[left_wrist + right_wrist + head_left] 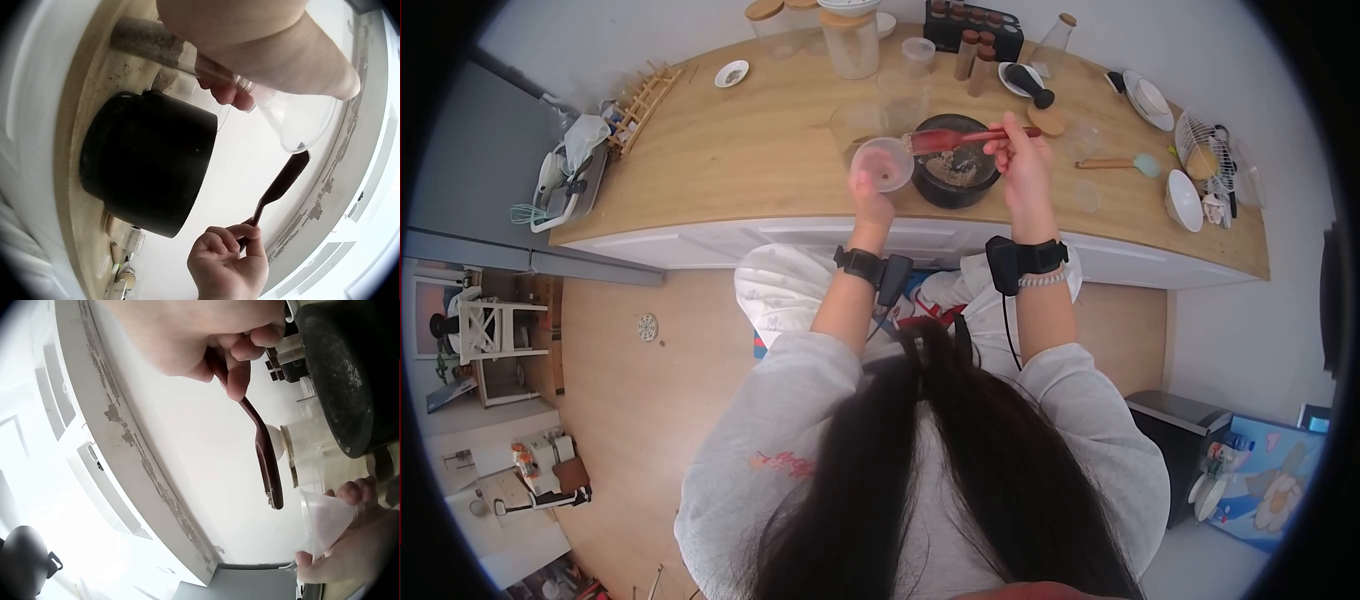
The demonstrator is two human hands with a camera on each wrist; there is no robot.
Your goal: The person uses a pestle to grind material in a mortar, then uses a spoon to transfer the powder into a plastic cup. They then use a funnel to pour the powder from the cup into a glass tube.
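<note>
My left hand (873,208) holds a translucent plastic funnel (887,160) at the front left of a black stone mortar (953,197). Under the funnel, in the left wrist view, its fingers curl round the threaded neck of a clear tube (145,45) with brown matter inside. A dark red spatula (938,141) is gripped by my right hand (1022,165) above the mortar. The spatula's blade points left toward the funnel's rim, and bits of residue cling to its tip in the right wrist view. Brown ground powder (953,170) lies in the mortar.
Behind the mortar stand a black rack (972,30), corked tubes (983,70) and a lidded jar (852,48). A black pestle (1030,86) rests on a white dish. To the right lie a pale green spatula (1145,165), bowls (1185,200) and a wire basket (1206,150).
</note>
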